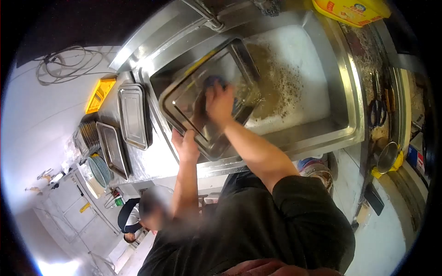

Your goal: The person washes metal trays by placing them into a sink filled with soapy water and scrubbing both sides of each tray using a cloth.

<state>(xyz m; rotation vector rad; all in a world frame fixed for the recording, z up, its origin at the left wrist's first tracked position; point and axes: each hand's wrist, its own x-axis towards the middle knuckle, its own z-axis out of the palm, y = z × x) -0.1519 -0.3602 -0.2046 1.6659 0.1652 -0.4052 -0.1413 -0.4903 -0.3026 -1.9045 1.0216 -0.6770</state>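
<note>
A rectangular metal tray point(186, 99) is held tilted over the left part of the steel sink point(353, 126). My left hand point(185, 145) grips the tray's near edge, fingers closed around the rim. Over the inside of the tray, my right hand point(220, 102) is pressed down on a dark blue scrubbing pad point(214, 83), which is blurred and partly covered by the fingers. White foam point(304, 50) and brownish water with dark specks point(276, 85) fill the sink's right side, partly behind the tray.
Left of the sink lie a stack of metal trays point(132, 115), another tray point(113, 149) and a yellow plastic piece point(100, 95). A faucet point(209, 19) juts over the far rim. On the right are a yellow container point(352, 11) and scissors point(377, 110). Another person point(131, 216) is at lower left.
</note>
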